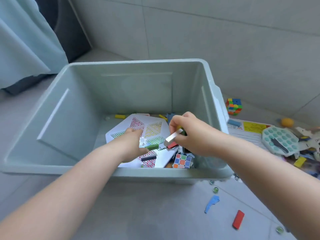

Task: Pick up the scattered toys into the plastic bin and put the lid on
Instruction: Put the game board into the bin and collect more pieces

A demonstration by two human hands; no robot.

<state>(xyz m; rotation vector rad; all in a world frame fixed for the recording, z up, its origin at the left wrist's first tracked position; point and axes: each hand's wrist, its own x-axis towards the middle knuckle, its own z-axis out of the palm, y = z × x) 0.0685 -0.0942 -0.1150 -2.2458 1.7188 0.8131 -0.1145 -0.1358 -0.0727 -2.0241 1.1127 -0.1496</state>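
1. Two bare hands reach into a pale grey-green plastic bin [57,108], which stands open on the floor.
2. The right hand [188,134] grips a white rectangular block [173,137], and a red block [172,145] is bunched under the same fingers.
3. The left hand [133,144] hangs over a white hexagonal board with coloured mesh triangles [152,125] that lies on the bin's bottom. Its fingers are turned away, so whether it grips anything cannot be told. A green block [152,146] lies just beside its thumb.
4. Also in the bin are a white-framed puzzle cube [181,161] at the near right corner, a dark block [148,157] and a yellow block [119,116] by the far wall.
5. The bin sits on a floor of pale grey tiles [155,213], with a light teal curtain [26,40] at the left and a tiled wall behind.
6. Right of the bin, toys lie scattered:
   - one bright puzzle cube [233,106]
   - one orange ball [287,122]
   - one teal bubble-pop toy [279,140]
   - one printed sheet [249,134]
   - one long red floor block [238,219]
   - one blue flat piece [211,203]
   - several glass marbles [215,190]
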